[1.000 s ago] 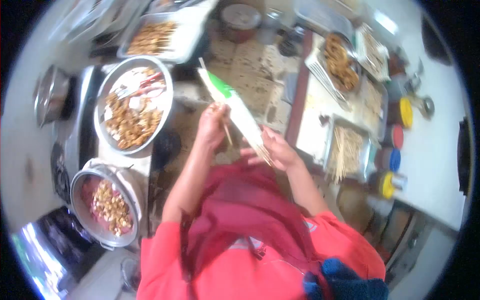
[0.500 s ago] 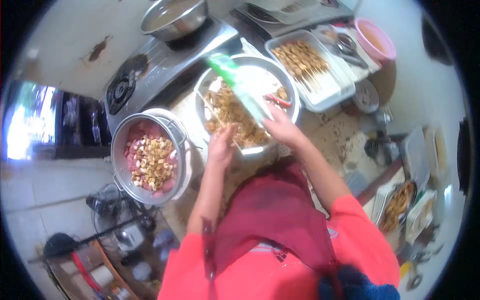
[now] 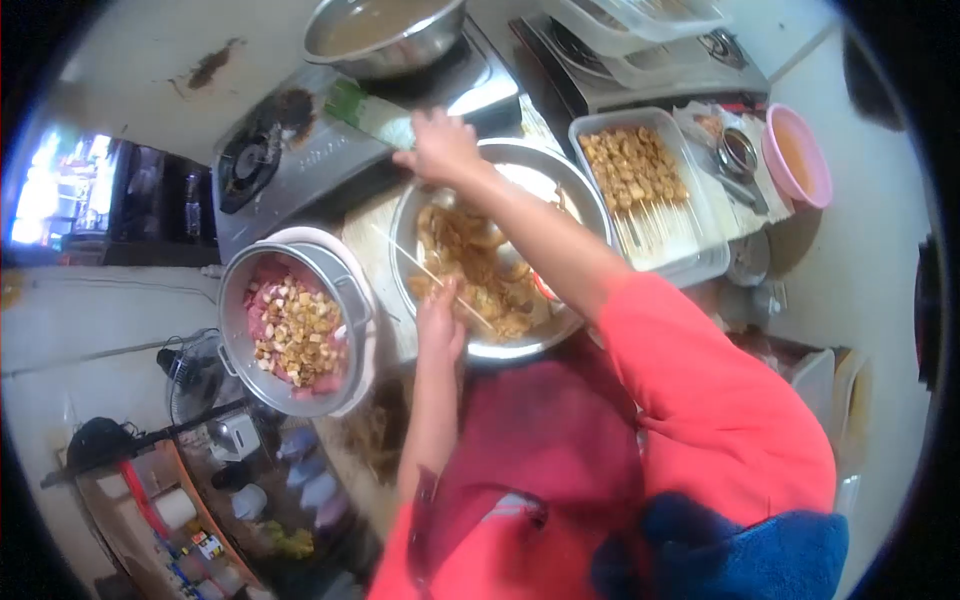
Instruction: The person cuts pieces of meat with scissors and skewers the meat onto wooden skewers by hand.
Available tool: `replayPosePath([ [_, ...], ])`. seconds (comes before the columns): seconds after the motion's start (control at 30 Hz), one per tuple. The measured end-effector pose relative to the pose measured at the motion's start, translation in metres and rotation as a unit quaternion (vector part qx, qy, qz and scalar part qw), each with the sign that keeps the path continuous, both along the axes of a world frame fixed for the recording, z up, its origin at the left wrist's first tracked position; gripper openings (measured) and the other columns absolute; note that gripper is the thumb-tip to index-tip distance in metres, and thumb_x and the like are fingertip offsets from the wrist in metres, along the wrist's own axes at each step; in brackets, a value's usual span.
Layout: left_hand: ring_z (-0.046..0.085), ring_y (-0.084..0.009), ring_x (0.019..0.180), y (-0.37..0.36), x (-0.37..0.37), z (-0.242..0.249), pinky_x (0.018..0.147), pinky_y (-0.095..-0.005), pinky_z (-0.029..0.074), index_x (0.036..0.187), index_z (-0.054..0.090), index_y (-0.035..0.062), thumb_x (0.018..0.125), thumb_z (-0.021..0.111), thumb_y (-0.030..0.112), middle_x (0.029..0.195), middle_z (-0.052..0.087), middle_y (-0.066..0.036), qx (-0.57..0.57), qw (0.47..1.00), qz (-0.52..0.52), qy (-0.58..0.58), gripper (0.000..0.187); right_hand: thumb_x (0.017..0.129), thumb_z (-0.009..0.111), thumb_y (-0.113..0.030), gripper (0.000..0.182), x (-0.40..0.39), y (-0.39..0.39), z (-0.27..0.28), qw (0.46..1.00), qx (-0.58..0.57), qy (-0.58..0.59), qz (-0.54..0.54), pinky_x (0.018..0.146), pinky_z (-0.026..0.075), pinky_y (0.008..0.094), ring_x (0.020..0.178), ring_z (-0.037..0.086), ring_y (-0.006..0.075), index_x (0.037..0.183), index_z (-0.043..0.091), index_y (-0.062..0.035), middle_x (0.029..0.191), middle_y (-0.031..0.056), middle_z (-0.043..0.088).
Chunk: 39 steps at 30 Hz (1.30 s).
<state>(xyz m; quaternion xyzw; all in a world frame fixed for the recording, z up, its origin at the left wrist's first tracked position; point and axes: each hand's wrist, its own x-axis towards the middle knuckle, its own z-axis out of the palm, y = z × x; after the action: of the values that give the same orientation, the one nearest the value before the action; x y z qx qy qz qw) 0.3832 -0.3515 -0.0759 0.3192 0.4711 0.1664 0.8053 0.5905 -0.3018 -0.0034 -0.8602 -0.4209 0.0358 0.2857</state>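
My left hand (image 3: 438,318) is closed around a thin wooden skewer (image 3: 400,249) over a wide metal bowl (image 3: 402,212). Brown seasoned meat pieces (image 3: 470,245) fill much of that bowl, and part of a red-handled item (image 3: 544,287) shows at its right side, half covered by my right forearm. Beyond the bowl's far rim, my right hand (image 3: 445,147) grips the near end of a clear plastic packet (image 3: 385,120) with a green end, above the stove. What the packet contains is hard to make out.
At left stands a metal pot (image 3: 232,330) of pink meat and pale cubes. A pan of liquid (image 3: 385,50) sits on the gas stove (image 3: 330,140). On the right are a plastic tray (image 3: 705,235) of filled skewers (image 3: 635,165) and a pink bowl (image 3: 800,150).
My right hand has carried the packet from above the bowl to the far left, over the stove. My left hand stays at the bowl with the skewer.
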Motion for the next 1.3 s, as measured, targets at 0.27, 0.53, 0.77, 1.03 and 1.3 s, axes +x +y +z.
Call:
replayPosePath([
  [0.27, 0.053, -0.0129, 0.077, 0.007, 0.034, -0.009, 0.066, -0.0236, 0.045, 0.098, 0.055, 0.0029, 0.089, 0.053, 0.013, 0.088, 0.055, -0.004, -0.026, 0.990, -0.112, -0.079, 0.013, 0.085, 0.050, -0.017, 0.030, -0.111, -0.170, -0.051, 0.885, 0.025, 0.463, -0.041, 0.078, 0.044, 0.0392, 0.088, 0.058, 0.0296, 0.105, 0.051, 0.0048, 0.091, 0.0231, 0.058],
  [0.53, 0.054, -0.0192, 0.092, 0.007, 0.046, -0.014, 0.084, -0.0303, 0.047, 0.107, 0.048, -0.0013, 0.089, 0.047, 0.004, 0.098, 0.053, -0.010, -0.098, 0.975, -0.142, -0.144, 0.019, 0.088, 0.043, -0.013, 0.023, -0.079, -0.243, -0.046, 0.826, 0.179, 0.520, -0.124, 0.079, 0.032, 0.0278, 0.092, 0.044, 0.0150, 0.102, 0.057, -0.0014, 0.103, 0.0042, 0.049],
  [0.77, 0.055, -0.0262, 0.101, 0.002, 0.061, -0.019, 0.088, -0.0327, 0.047, 0.118, 0.036, -0.0027, 0.088, 0.043, -0.002, 0.112, 0.049, -0.018, -0.033, 0.985, -0.064, -0.157, 0.030, 0.090, 0.047, -0.012, 0.017, -0.076, -0.275, -0.062, 0.858, 0.177, 0.481, -0.030, 0.065, 0.040, 0.0202, 0.072, 0.048, 0.0052, 0.098, 0.056, 0.0003, 0.080, -0.0018, 0.056],
  [1.03, 0.058, -0.0259, 0.094, 0.016, 0.072, -0.021, 0.079, -0.0337, 0.052, 0.120, 0.030, 0.0001, 0.088, 0.048, 0.001, 0.104, 0.053, -0.015, -0.030, 0.989, 0.037, -0.138, 0.037, 0.088, 0.047, -0.007, 0.019, -0.081, -0.273, -0.045, 0.897, 0.072, 0.435, -0.009, 0.075, 0.041, 0.0222, 0.081, 0.050, 0.0067, 0.103, 0.056, 0.0022, 0.089, 0.0009, 0.059],
  [1.3, 0.058, -0.0209, 0.095, 0.027, 0.067, -0.016, 0.080, -0.0289, 0.051, 0.110, 0.046, 0.0004, 0.084, 0.054, -0.002, 0.103, 0.058, -0.010, 0.067, 0.992, 0.000, -0.108, 0.027, 0.085, 0.053, -0.004, 0.020, -0.047, -0.288, 0.027, 0.781, 0.328, 0.532, 0.023, 0.072, 0.047, 0.0250, 0.081, 0.057, 0.0122, 0.105, 0.055, 0.0009, 0.098, 0.0084, 0.060],
])
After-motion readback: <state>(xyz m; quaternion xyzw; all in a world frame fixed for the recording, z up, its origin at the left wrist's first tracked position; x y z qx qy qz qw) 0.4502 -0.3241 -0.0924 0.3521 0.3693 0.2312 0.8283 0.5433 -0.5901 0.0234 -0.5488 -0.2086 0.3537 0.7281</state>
